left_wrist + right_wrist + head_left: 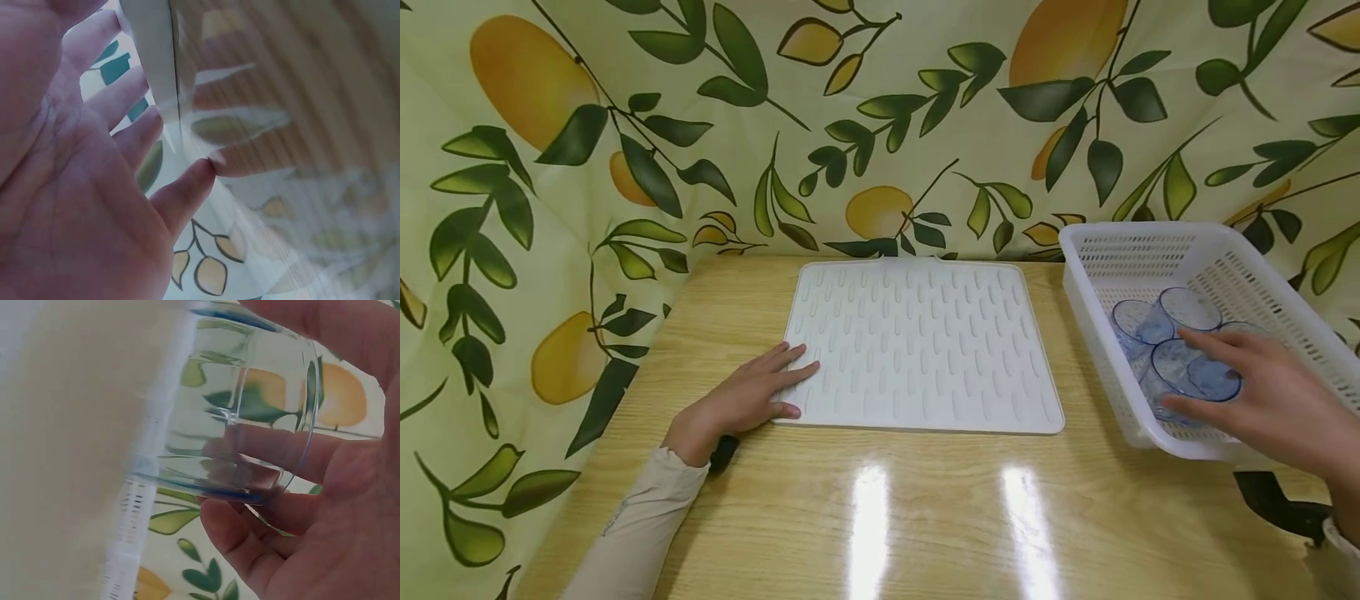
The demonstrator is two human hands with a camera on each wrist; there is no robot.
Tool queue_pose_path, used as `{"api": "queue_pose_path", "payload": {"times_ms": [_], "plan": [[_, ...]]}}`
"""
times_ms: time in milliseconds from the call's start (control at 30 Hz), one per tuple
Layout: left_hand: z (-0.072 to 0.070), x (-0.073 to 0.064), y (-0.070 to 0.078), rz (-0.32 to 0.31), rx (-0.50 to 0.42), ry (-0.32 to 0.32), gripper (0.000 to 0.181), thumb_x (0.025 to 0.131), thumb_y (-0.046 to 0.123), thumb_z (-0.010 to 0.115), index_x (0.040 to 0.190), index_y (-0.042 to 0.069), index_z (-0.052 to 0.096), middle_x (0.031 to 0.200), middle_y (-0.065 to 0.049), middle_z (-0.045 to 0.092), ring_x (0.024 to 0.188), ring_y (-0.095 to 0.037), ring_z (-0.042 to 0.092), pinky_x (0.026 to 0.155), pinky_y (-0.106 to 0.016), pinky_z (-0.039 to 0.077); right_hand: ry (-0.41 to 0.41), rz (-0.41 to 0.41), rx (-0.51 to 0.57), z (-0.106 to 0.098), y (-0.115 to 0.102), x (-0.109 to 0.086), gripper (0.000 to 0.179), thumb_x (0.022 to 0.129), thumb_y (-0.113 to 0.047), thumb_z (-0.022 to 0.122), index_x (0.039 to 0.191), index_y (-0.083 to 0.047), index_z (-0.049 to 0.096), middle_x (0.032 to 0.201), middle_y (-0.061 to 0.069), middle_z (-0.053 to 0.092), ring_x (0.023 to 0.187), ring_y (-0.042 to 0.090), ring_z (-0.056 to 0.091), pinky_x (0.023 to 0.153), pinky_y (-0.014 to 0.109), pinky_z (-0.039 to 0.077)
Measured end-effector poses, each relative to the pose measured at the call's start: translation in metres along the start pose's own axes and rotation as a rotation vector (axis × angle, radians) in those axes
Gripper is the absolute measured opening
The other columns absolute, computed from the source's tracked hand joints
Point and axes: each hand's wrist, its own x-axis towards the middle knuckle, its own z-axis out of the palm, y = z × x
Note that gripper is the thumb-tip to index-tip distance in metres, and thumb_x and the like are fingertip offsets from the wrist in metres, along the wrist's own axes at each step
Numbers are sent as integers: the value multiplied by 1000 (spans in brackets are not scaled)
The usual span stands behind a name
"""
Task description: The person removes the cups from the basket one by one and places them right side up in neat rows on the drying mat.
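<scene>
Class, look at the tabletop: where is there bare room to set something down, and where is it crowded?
The white mat is bare right of the left hand on its left edge. The table is open in front of the mat, with a narrow strip between mat and basket. Crowded: the basket, where glasses cluster by the right hand.

Left hand [751, 397] palm down, fingers spread; right hand [1281, 400] extended, thumb and forefinger parted.
</scene>
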Motion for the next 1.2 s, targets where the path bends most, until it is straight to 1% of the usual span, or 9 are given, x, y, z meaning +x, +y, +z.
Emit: {"api": "queue_pose_path", "payload": {"times_ms": [233, 367, 433, 500, 600, 700, 900, 1000, 1200], "plan": [[0, -2, -1, -3, -4, 15, 70, 90, 32, 70, 153, 21, 41, 163, -14, 31, 153, -42, 18, 117, -64, 25, 50, -4, -7, -2, -11, 6, 106, 71, -39, 89, 152, 3, 33, 138, 43, 35, 117, 60, 31, 90, 75, 32], [1, 0, 0, -14, -10, 11, 70, 90, 32, 71, 152, 21, 42, 163, -14, 31, 153, -42, 18, 117, -65, 25, 65, 15, -5, -5, -15, 5, 106, 75, -42, 85, 155, -2, 28, 144, 41, 31, 125, 61, 25, 104, 78, 21], [2, 0, 0, -18, -5, 2, 70, 90, 31, 71, 152, 22, 42, 163, -14, 31, 153, -42, 17, 117, -64, 25, 73, 24, -5, -7, -18, 3, 106, 77, -43, 84, 156, -3, 27, 144, 41, 30, 127, 61, 24, 106, 78, 17], [2, 0, 0, -18, -1, -6, 70, 90, 32, 71, 153, 22, 41, 163, -14, 31, 153, -43, 17, 117, -65, 25, 91, 21, -5, -9, -23, 0, 105, 77, -43, 84, 156, -3, 27, 141, 41, 31, 125, 60, 25, 104, 77, 21], [3, 1, -1, -21, 4, -13, 70, 90, 33, 70, 153, 22, 40, 163, -14, 30, 153, -42, 17, 117, -65, 25, 116, 11, 2, -12, -30, -1, 105, 75, -39, 86, 155, -2, 29, 137, 41, 33, 118, 58, 28, 93, 73, 27], [2, 1, -2, -35, -5, -16, 71, 90, 34, 70, 153, 23, 40, 164, -12, 29, 153, -41, 16, 117, -65, 24, 136, -15, 13, -17, -37, -1, 104, 73, -37, 87, 154, -1, 31, 134, 40, 35, 115, 57, 29, 87, 68, 28], [1, 1, -2, -45, -23, -24, 71, 90, 35, 70, 153, 25, 39, 164, -11, 28, 154, -40, 14, 117, -66, 21, 141, -13, -23, -25, -47, 3, 107, 72, -41, 87, 154, -1, 31, 135, 40, 36, 112, 55, 33, 86, 72, 34], [1, 1, -1, -44, -21, -25, 71, 90, 35, 70, 154, 25, 39, 164, -11, 28, 154, -40, 14, 118, -66, 21, 113, -6, -20, -25, -52, 5, 108, 73, -41, 87, 155, -2, 28, 137, 40, 33, 115, 56, 31, 88, 74, 33], [0, 1, -1, -51, -26, -26, 71, 90, 35, 70, 154, 25, 39, 165, -11, 28, 154, -40, 13, 117, -67, 21, 94, -30, -4, -21, -57, 9, 103, 71, -39, 89, 150, 0, 37, 136, 40, 34, 116, 57, 29, 86, 71, 32]]}}
